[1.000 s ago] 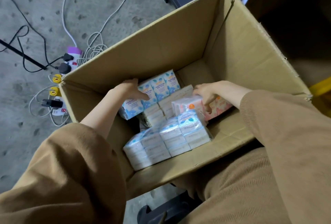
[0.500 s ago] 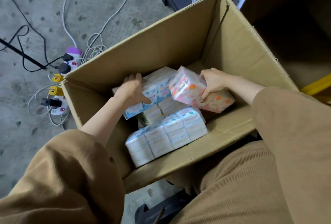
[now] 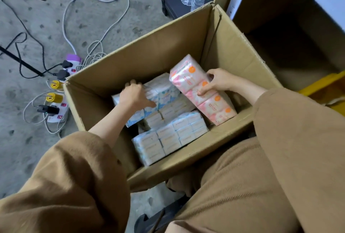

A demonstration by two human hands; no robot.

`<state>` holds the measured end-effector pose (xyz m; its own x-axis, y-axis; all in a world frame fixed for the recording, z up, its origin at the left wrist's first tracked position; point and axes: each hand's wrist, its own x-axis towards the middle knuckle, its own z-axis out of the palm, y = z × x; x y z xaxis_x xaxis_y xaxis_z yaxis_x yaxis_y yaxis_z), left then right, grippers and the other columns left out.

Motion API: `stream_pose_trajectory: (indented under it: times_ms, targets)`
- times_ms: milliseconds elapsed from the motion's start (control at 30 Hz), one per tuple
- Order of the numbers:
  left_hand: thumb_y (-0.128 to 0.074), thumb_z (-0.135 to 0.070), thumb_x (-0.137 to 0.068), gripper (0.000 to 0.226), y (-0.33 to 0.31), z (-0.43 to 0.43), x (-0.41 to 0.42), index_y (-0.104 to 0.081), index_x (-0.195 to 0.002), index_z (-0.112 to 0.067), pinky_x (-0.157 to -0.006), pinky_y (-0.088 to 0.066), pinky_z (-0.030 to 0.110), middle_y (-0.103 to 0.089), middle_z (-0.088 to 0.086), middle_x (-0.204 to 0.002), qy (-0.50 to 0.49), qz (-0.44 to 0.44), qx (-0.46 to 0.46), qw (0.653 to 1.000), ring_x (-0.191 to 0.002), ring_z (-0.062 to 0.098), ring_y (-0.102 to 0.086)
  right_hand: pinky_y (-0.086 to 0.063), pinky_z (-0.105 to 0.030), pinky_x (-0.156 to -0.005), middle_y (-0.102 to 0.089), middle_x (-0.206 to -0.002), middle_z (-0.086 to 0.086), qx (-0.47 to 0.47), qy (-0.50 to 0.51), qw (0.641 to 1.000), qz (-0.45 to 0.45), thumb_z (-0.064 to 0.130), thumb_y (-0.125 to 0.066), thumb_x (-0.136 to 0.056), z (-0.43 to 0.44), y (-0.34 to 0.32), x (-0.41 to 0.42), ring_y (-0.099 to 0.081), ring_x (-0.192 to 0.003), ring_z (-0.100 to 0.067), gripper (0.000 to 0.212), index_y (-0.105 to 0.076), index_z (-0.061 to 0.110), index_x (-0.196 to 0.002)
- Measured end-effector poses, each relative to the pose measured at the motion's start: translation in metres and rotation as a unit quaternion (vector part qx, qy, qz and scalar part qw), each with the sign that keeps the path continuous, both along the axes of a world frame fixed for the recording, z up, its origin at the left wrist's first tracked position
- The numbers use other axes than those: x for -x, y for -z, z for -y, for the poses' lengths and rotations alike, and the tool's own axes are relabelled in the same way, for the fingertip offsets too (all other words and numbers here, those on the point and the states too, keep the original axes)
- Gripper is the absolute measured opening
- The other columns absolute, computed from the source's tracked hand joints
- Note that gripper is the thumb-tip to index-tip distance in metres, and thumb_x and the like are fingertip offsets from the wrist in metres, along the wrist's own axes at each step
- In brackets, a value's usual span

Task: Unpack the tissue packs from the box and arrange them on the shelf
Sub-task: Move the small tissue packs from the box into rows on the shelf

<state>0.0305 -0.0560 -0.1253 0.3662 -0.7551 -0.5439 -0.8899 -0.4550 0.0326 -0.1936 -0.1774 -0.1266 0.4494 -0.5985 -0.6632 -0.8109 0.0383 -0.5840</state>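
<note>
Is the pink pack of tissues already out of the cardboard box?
No, the right hand grips the pink pack while it leans inside the box.

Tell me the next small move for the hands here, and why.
Probably lift the pink tissue pack straight up and clear of the cardboard box. The right hand already grips it, tilted with one end raised above the other packs. The left hand lies on the blue tissue pack, which seems ready to follow.

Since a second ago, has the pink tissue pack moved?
Yes. The pink tissue pack, gripped by the right hand, has risen off the other packs and tilted up toward the box's far wall.
</note>
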Motion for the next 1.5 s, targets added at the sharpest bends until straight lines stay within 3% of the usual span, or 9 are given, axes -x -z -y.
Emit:
stream_pose_trajectory:
  times_ms: [233, 367, 500, 700, 1000, 1100, 1200, 1367, 1500]
  targets:
    - [-0.079, -0.044, -0.067, 0.076, -0.028, -0.01, 0.001, -0.051, -0.129, -0.01, -0.089, -0.044, 0.037, -0.05, 0.012, -0.124, 0.042, -0.037, 0.017, 0.998, -0.118, 0.029, -0.046, -0.045, -0.019, -0.06, -0.061, -0.104, -0.002, -0.02, 0.039, 0.998, 0.039, 0.018, -0.078, -0.07, -0.011, -0.041, 0.003, -0.06, -0.091, -0.018, 0.052, -0.056, 0.006, -0.117]
    - [-0.08, -0.044, -0.066, 0.081, -0.048, -0.018, 0.006, -0.048, -0.134, -0.012, -0.092, -0.044, 0.036, -0.049, 0.009, -0.126, 0.072, -0.034, 0.041, 0.996, -0.119, 0.026, -0.046, -0.049, -0.025, -0.073, -0.062, -0.109, -0.004, 0.019, 0.034, 0.997, 0.059, 0.018, -0.079, -0.07, -0.021, -0.07, 0.006, -0.061, -0.098, -0.019, 0.054, -0.056, 0.005, -0.117]
    - [-0.08, -0.042, -0.066, 0.081, -0.078, -0.024, 0.014, -0.048, -0.134, -0.01, -0.096, -0.042, 0.036, -0.049, 0.01, -0.126, 0.095, -0.032, 0.089, 0.991, -0.117, 0.028, -0.045, -0.046, -0.02, -0.066, -0.062, -0.098, -0.002, 0.097, 0.007, 0.993, 0.063, 0.021, -0.081, -0.066, -0.034, -0.114, 0.009, -0.059, -0.089, -0.016, 0.032, -0.059, 0.015, -0.088]
    - [-0.083, -0.037, -0.064, 0.082, -0.139, -0.029, 0.028, -0.049, -0.133, -0.011, -0.097, -0.041, 0.037, -0.05, 0.013, -0.125, 0.132, -0.03, 0.185, 0.973, -0.119, 0.03, -0.046, -0.033, -0.021, -0.049, -0.05, -0.067, 0.006, 0.244, -0.001, 0.97, 0.018, 0.035, -0.083, -0.059, -0.056, -0.203, 0.02, -0.047, -0.06, -0.007, 0.036, -0.053, 0.016, -0.067]
    - [-0.082, -0.037, -0.065, 0.082, -0.235, -0.025, 0.072, -0.047, -0.136, -0.015, -0.094, -0.041, 0.036, -0.049, 0.007, -0.131, 0.24, -0.021, 0.317, 0.917, -0.123, 0.025, -0.044, -0.05, -0.034, -0.069, -0.059, -0.074, -0.004, 0.357, 0.1, 0.929, -0.014, 0.039, -0.085, -0.049, -0.098, -0.327, 0.088, -0.058, -0.076, -0.022, 0.051, -0.068, 0.003, -0.08]
    - [-0.083, -0.038, -0.064, 0.083, -0.261, -0.015, 0.098, -0.048, -0.136, -0.014, -0.096, -0.041, 0.036, -0.05, 0.007, -0.13, 0.272, -0.031, 0.357, 0.893, -0.123, 0.024, -0.044, -0.046, -0.034, -0.068, -0.056, -0.079, -0.01, 0.387, 0.143, 0.91, -0.04, 0.04, -0.085, -0.046, -0.111, -0.35, 0.124, -0.054, -0.075, -0.024, 0.06, -0.067, -0.003, -0.083]
    - [-0.082, -0.039, -0.064, 0.083, -0.283, -0.001, 0.129, -0.048, -0.135, -0.015, -0.096, -0.04, 0.034, -0.05, 0.005, -0.131, 0.309, -0.046, 0.386, 0.868, -0.124, 0.023, -0.043, -0.038, -0.032, -0.065, -0.057, -0.078, -0.017, 0.401, 0.192, 0.892, -0.079, 0.038, -0.085, -0.048, -0.125, -0.368, 0.166, -0.055, -0.074, -0.031, 0.057, -0.059, -0.003, -0.077]
    - [-0.081, -0.041, -0.065, 0.081, -0.31, 0.022, 0.19, -0.049, -0.134, -0.015, -0.093, -0.042, 0.037, -0.05, 0.006, -0.13, 0.399, -0.057, 0.412, 0.817, -0.122, 0.024, -0.044, -0.049, -0.036, -0.075, -0.068, -0.095, -0.017, 0.408, 0.265, 0.859, -0.159, 0.039, -0.084, -0.054, -0.152, -0.387, 0.231, -0.063, -0.09, -0.034, 0.049, -0.067, 0.007, -0.088]
    - [-0.082, -0.04, -0.064, 0.084, -0.32, 0.046, 0.235, -0.047, -0.136, -0.012, -0.098, -0.039, 0.036, -0.049, 0.01, -0.13, 0.46, -0.066, 0.403, 0.789, -0.123, 0.027, -0.044, -0.037, -0.027, -0.055, -0.062, -0.08, -0.011, 0.392, 0.314, 0.841, -0.201, 0.037, -0.084, -0.057, -0.17, -0.392, 0.273, -0.054, -0.073, -0.029, 0.041, -0.06, 0.009, -0.075]
